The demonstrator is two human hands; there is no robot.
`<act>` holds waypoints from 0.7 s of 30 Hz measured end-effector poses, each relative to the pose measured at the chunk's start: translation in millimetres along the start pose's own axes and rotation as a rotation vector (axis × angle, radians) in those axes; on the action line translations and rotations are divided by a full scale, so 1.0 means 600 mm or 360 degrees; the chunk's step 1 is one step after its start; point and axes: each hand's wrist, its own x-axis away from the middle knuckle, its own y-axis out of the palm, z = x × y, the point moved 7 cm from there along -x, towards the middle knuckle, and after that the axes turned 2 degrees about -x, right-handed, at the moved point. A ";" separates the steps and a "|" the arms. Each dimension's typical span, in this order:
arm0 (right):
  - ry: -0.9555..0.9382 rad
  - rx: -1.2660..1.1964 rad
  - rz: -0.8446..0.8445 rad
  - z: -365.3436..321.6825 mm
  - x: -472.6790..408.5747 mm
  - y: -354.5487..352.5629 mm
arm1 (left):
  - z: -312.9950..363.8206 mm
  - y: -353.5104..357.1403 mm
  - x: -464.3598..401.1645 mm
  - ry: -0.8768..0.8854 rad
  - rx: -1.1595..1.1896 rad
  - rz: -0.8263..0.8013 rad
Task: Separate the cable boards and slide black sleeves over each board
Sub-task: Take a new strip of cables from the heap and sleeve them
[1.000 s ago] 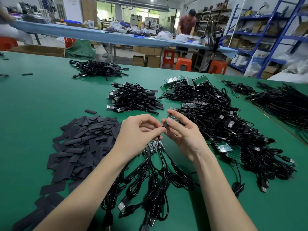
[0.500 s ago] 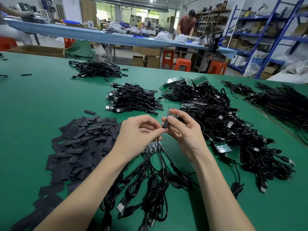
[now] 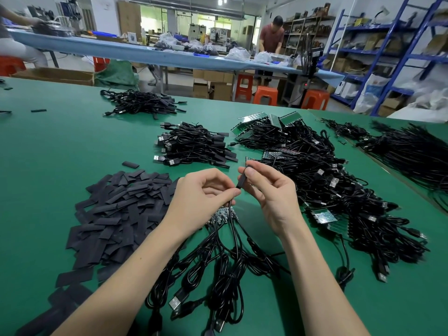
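My right hand point(image 3: 271, 197) pinches a black sleeve point(image 3: 241, 180) that stands nearly upright between thumb and fingers. My left hand point(image 3: 201, 197) pinches the black cable point(image 3: 232, 229) just below the sleeve's lower end. The board inside the sleeve is hidden. Under my hands lies a joined strip of small boards point(image 3: 221, 214) with several cables trailing toward me. A heap of loose flat black sleeves point(image 3: 116, 214) covers the green table to the left.
A bundle of sleeved cables point(image 3: 194, 146) lies beyond my hands. A large tangle of cables with green board panels point(image 3: 327, 190) fills the right side. More cable piles sit at the far left point(image 3: 143, 103) and far right point(image 3: 407, 146). People work at a blue table behind.
The hands have stayed nearly in place. The sleeve in my right hand stands a little further up from my left fingertips than before.
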 end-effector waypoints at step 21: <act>0.0037 0.0120 -0.0175 0.008 -0.006 0.006 | -0.019 0.002 -0.007 -0.0092 0.0242 0.0002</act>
